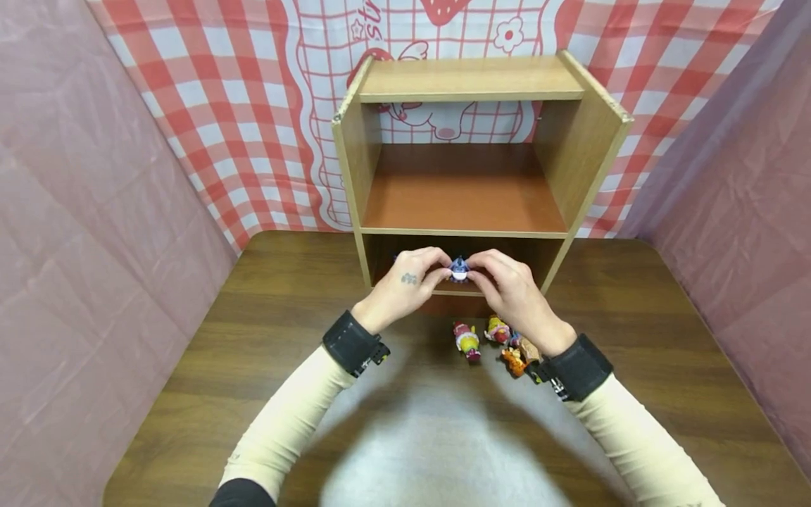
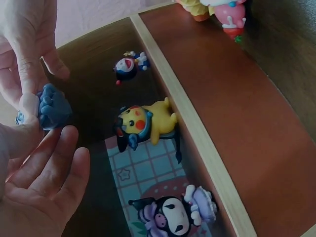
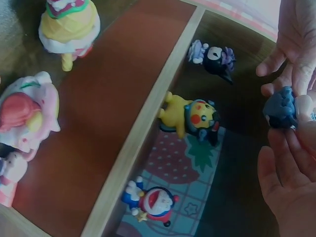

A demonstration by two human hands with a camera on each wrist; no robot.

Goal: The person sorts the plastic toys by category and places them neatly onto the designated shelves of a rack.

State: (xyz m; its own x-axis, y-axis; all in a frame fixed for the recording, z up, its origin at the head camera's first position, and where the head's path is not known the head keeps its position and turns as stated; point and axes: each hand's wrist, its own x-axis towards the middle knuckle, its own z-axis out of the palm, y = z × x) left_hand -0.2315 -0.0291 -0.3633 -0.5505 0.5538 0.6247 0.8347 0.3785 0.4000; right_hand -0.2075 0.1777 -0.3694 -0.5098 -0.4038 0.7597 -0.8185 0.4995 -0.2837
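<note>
A small blue toy figurine (image 1: 459, 269) with a white lower front is held between my two hands, in front of the shelf's lower compartment. My left hand (image 1: 405, 282) pinches its left side between thumb and fingers. From the other side, my right hand (image 1: 516, 289) pinches it the same way. The left wrist view shows its dark blue lumpy surface (image 2: 55, 109) among the fingertips. Beyond the hands, three figurines are in the lower compartment: a yellow Pikachu (image 3: 190, 116) in the middle, a black-and-purple Kuromi (image 3: 213, 57) and a blue-and-white Doraemon (image 3: 153, 200).
The wooden shelf unit (image 1: 464, 232) stands at the back of the table (image 1: 285, 317). Several colourful figurines lie on the table before it, including a red-and-yellow one (image 1: 467, 341) and an orange one (image 1: 513, 362) near my right wrist. Checked cloth (image 1: 253, 91) hangs behind.
</note>
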